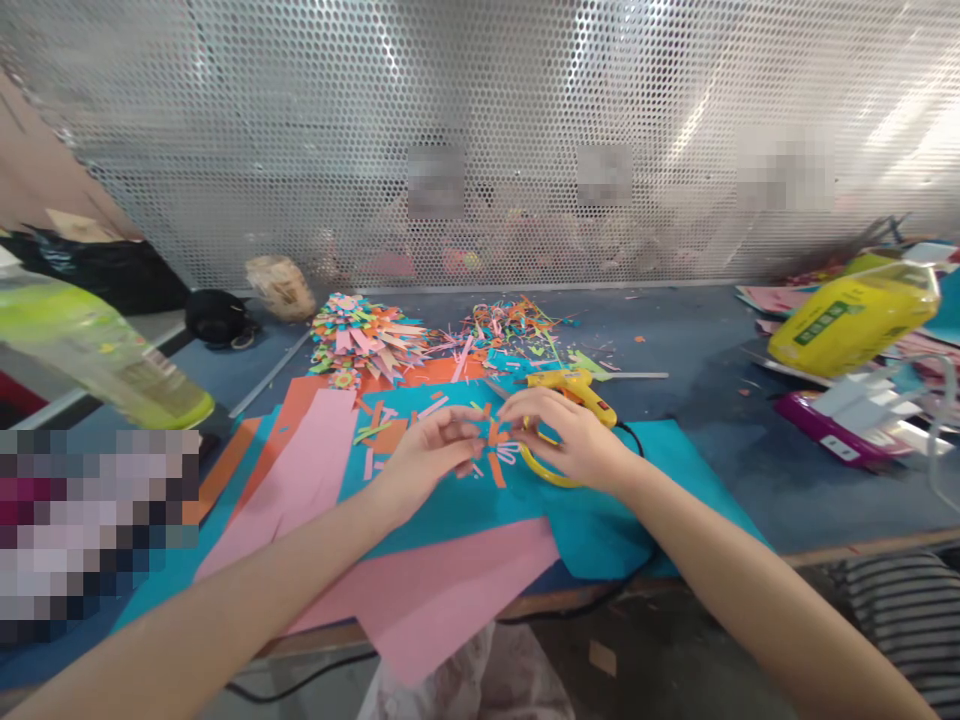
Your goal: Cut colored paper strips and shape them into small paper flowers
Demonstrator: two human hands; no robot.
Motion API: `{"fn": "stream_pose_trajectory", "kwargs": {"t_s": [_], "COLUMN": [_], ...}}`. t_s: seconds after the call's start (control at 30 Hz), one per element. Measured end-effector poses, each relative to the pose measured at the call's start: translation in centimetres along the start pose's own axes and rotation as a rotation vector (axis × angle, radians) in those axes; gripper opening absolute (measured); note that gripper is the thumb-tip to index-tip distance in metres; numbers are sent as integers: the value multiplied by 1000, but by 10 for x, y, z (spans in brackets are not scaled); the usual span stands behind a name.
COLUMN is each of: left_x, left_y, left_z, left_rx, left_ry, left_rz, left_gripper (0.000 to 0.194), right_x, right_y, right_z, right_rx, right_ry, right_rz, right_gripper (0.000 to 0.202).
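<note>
Both hands meet over a blue sheet in the middle of the table. My left hand has its fingers curled and pinched near small orange and blue paper pieces. My right hand is bent the same way, its fingertips at an orange paper strip between the hands. What each hand grips is too small to make out. Cut orange, pink and green strips lie left of my left hand. Yellow-handled scissors rest partly under my right hand, and a yellow glue gun lies just behind it.
Behind are a pile of folded paper flowers and paper scraps. Pink sheets overhang the front edge. A green bottle stands tilted at left; a yellow bottle and a purple device are at right. A perforated metal panel rises behind.
</note>
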State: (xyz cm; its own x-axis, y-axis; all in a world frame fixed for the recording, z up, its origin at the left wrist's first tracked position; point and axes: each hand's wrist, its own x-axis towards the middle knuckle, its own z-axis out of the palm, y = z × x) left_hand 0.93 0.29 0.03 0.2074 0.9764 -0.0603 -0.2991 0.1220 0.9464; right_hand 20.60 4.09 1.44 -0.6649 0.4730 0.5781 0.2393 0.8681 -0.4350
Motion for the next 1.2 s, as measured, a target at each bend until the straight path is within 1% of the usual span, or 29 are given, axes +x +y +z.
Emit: {"fn": "stream_pose_trajectory", "kwargs": {"t_s": [0.07,0.13,0.17,0.2,0.23,0.27,0.33,0.37,0.43,0.53,0.67,0.7,0.8,0.87,0.93,1.0,1.07,1.13,1.2], "left_x": [2,3,4,5,6,6,6,5,4,3,5,5,7,7,7,7,8,8,8], "left_y": [0,0,0,0,0,0,-1,-1,-2,-2,-2,-2,-3,-3,-4,-4,-4,-4,-4], "left_z": [-3,-6,-7,-9,-10,-10,-11,-11,-11,-11,-12,-13,-14,-15,-16,-17,-16,-16,-16], "left_rx": [-5,-6,-4,1,10,20,41,49,58,58,43,39,32,29,33,44,52,50,33], "left_ry": [48,100,127,151,169,182,197,203,214,214,242,255,276,276,276,274,269,270,286], "left_rz": [1,11,17,22,25,28,39,44,52,45,47,50,69,79,88,91,89,80,67], "left_gripper": [29,30,30,30,30,30,29,28,26,25,29,30,30,30,30,30,30,30,30], "right_x": [1,0,-1,-2,-3,-5,-8,-9,-10,-10,-9,-9,-9,-9,-9,-9,-8,-7,-5], "right_y": [8,17,22,25,28,31,34,35,38,46,56,57,57,56,55,55,55,54,51], "right_z": [-5,-12,-15,-18,-20,-21,-23,-23,-24,-27,-32,-33,-33,-32,-31,-31,-31,-32,-33], "right_rx": [-78,-224,-314,-414,-529,-640,-776,-801,-784,-699,-626,-627,-629,-603,-578,-585,-611,-638,-652], "right_ry": [38,69,96,118,110,95,5,-47,-131,-179,-196,-196,-175,-147,-118,-91,-64,5,123], "right_rz": [83,199,278,397,530,672,924,1015,1121,1155,1142,1139,1114,1073,1042,1050,1072,1071,1026], "right_gripper": [17,13,11,11,16,26,48,57,65,63,50,49,54,52,44,39,40,42,41]}}
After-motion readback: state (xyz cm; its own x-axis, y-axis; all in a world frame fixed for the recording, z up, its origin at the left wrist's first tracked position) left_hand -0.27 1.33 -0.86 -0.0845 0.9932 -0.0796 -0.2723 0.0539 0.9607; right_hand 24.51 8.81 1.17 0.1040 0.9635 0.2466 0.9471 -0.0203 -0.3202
